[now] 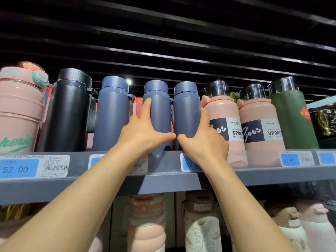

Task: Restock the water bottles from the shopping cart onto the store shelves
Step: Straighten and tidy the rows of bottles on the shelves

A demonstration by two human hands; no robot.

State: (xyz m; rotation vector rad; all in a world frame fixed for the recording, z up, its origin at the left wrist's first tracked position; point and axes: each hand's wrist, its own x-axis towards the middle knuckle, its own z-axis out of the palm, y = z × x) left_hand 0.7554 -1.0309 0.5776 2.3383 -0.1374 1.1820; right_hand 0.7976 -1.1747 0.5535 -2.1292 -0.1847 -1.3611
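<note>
Blue bottles [158, 113], a black bottle [70, 113], pink bottles [225, 131], a green bottle [294, 122], grey shelf [163, 184].

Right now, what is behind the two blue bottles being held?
Between and left of the two blue metal bottles, red packaging shows; the bottles cover the rest.

The hands hide two price labels [189, 163]; the leftmost pink bottle [16, 113] is cut off by the edge.

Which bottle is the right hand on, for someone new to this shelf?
Start at the grey top shelf. The right hand grips the blue bottle directly left of the first pink bottle. It is the rightmost of three matching blue ones.
</note>
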